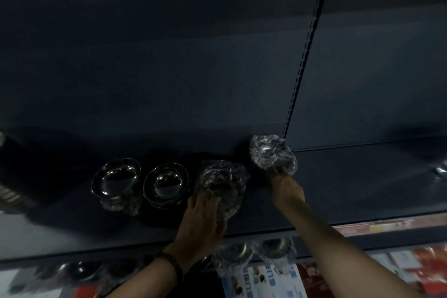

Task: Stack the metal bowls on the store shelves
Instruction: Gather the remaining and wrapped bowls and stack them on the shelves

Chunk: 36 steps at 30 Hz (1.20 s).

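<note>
Head view. Dim light, frame somewhat blurred. Dark grey store shelf [338,176] runs left to right, with a dark back panel behind it and a slotted upright [307,51] running up the panel right of centre. Along the shelf's near right edge, a red and yellow price strip [387,226]. Below the shelf edge, more plastic-wrapped bowls [254,256] and printed packaging, lettering too blurred to read.

Two stacks of shiny metal bowls stand side by side on the shelf, left of centre: left stack [116,180], right stack [165,182]; mouths up, rims bright, crinkled clear wrap at their bases.

Left hand [202,218], dark bracelet [173,266] at the wrist, is closed around a plastic-wrapped bowl bundle [221,184] just right of the right stack. Right hand [286,189] grips the near underside of a second wrapped bundle [272,153], farther back near the upright's foot; whether that bundle touches the shelf cannot be told.
</note>
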Available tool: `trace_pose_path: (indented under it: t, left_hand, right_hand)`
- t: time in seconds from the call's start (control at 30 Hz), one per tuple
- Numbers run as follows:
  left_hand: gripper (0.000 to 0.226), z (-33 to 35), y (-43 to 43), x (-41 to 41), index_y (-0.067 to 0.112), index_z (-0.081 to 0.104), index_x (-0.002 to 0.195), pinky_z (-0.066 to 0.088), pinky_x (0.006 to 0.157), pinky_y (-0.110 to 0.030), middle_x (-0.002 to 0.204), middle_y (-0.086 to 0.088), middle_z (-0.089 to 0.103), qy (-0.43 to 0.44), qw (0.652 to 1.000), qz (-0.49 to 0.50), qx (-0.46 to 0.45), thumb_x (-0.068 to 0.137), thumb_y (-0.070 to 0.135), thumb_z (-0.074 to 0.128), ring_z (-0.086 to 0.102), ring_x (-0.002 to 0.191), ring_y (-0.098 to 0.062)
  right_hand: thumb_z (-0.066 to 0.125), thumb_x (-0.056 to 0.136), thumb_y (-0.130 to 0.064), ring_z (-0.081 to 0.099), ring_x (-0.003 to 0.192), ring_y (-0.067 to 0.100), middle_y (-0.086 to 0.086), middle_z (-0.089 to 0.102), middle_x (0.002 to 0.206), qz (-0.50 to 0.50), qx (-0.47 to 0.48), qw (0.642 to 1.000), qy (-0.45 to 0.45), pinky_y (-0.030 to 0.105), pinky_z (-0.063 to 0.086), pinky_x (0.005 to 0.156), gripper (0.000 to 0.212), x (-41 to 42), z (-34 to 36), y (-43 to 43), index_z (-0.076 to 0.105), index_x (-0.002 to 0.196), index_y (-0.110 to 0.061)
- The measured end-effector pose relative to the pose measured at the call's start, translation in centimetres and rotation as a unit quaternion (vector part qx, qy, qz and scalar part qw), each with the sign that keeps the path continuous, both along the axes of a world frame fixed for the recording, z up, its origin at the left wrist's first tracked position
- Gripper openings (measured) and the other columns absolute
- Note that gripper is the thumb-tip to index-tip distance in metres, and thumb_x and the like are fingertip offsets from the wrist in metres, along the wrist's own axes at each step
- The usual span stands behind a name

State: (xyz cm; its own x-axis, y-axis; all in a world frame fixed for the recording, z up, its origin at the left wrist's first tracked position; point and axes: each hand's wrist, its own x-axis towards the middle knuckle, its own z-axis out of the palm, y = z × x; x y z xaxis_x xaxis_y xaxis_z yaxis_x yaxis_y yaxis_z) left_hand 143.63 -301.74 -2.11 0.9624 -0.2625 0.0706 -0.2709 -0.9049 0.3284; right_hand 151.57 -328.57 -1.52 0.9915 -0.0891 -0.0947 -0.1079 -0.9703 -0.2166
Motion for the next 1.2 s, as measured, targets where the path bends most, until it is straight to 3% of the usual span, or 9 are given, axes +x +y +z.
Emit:
trace_pose_path:
  t: [0.1, 0.23, 0.33, 0.5, 0.57, 0.7, 0.83, 1.0, 1.2]
  left_hand:
    - [0.060, 0.1, -0.2, -0.3, 0.027, 0.051, 0.144, 0.046, 0.111, -0.048, 0.158, -0.008, 0.042, -0.003, 1.000, 0.003, -0.002, 0.088, 0.048, 0.051, 0.045, 0.135, -0.037]
    - [0.057, 0.1, -0.3, -0.3, 0.024, 0.056, 0.138, 0.053, 0.102, -0.049, 0.150, -0.011, 0.048, -0.020, 1.000, 0.000, 0.003, 0.086, 0.047, 0.057, 0.049, 0.125, -0.038]
    - [0.059, 0.3, -0.1, -0.1, 0.023, 0.058, 0.136, 0.055, 0.099, -0.047, 0.145, -0.009, 0.052, -0.022, 1.000, 0.005, 0.005, 0.084, 0.050, 0.056, 0.052, 0.120, -0.038]
    - [0.057, 0.7, 0.8, -0.2, 0.025, 0.059, 0.136, 0.051, 0.101, -0.045, 0.149, -0.004, 0.051, -0.022, 1.000, 0.001, -0.017, 0.085, 0.048, 0.053, 0.050, 0.121, -0.032]
    - [0.050, 0.8, 1.6, -0.2, 0.026, 0.059, 0.134, 0.052, 0.098, -0.045, 0.142, -0.002, 0.052, -0.037, 0.999, -0.007, -0.023, 0.087, 0.044, 0.061, 0.051, 0.118, -0.030]
    - [0.046, 1.6, 3.2, -0.2, 0.024, 0.060, 0.130, 0.054, 0.095, -0.045, 0.128, -0.003, 0.057, -0.067, 0.997, -0.014, -0.044, 0.086, 0.036, 0.060, 0.052, 0.112, -0.029]
    - [0.043, 2.4, 4.5, 0.1, 0.021, 0.060, 0.130, 0.051, 0.101, -0.048, 0.126, -0.002, 0.059, -0.095, 0.993, -0.010, -0.069, 0.089, 0.028, 0.066, 0.056, 0.115, -0.030]
    - [0.061, 3.8, 5.7, 0.1, 0.023, 0.049, 0.145, 0.050, 0.107, -0.047, 0.142, -0.005, 0.051, -0.085, 0.987, 0.032, -0.130, 0.090, 0.025, 0.073, 0.051, 0.126, -0.031]
    - [0.083, 3.7, 6.4, 0.1, 0.016, 0.027, 0.163, 0.036, 0.124, -0.045, 0.164, -0.007, 0.033, -0.055, 0.990, -0.005, -0.131, 0.093, 0.027, 0.069, 0.035, 0.151, -0.030]
  right_hand:
    - [0.054, 0.099, 0.003, 0.063, 0.121, 0.033, 0.009, 0.046, 0.150, -0.019, -0.005, 1.000, -0.023, 0.040, 0.055, 0.084, 0.049, 0.5, -0.7, -1.1, 0.051, 0.145, -0.014]
    - [0.049, 0.106, -0.002, 0.060, 0.128, 0.028, 0.014, 0.054, 0.149, -0.044, 0.004, 0.998, -0.051, 0.034, 0.052, 0.100, 0.043, 0.7, -1.2, -2.2, 0.051, 0.149, -0.010]
    - [0.052, 0.105, 0.000, 0.068, 0.119, 0.033, 0.016, 0.067, 0.134, -0.017, -0.008, 0.998, -0.057, 0.036, 0.055, 0.093, 0.033, 0.9, -0.8, -2.8, 0.067, 0.133, -0.009]
    - [0.070, 0.094, -0.003, 0.073, 0.090, 0.038, 0.015, 0.073, 0.110, 0.032, 0.026, 0.991, -0.124, 0.031, 0.048, 0.065, 0.014, 0.6, -0.8, -3.3, 0.075, 0.104, -0.011]
    - [0.072, 0.087, 0.004, 0.072, 0.089, 0.035, 0.012, 0.072, 0.111, 0.056, 0.037, 0.985, -0.158, 0.033, 0.054, 0.066, 0.024, 0.3, -0.9, -3.3, 0.075, 0.103, -0.014]
    - [0.052, 0.090, -0.002, 0.065, 0.107, 0.025, 0.002, 0.067, 0.121, 0.108, 0.034, 0.970, -0.215, 0.034, 0.058, 0.081, 0.036, -1.2, 1.4, -1.5, 0.074, 0.114, -0.018]
    - [0.065, 0.091, 0.001, 0.065, 0.105, 0.023, -0.001, 0.066, 0.119, 0.167, 0.057, 0.951, -0.255, 0.033, 0.059, 0.084, 0.039, -3.1, 3.4, 1.7, 0.072, 0.122, -0.021]
    - [0.077, 0.078, 0.012, 0.066, 0.099, 0.021, -0.001, 0.065, 0.115, 0.198, 0.087, 0.943, -0.254, 0.029, 0.060, 0.083, 0.056, -5.6, 2.7, 6.0, 0.071, 0.122, -0.023]
    - [0.078, 0.068, 0.019, 0.067, 0.099, 0.021, -0.004, 0.063, 0.120, 0.205, 0.106, 0.953, -0.195, 0.032, 0.063, 0.073, 0.068, -6.9, -0.7, 8.4, 0.066, 0.118, -0.026]
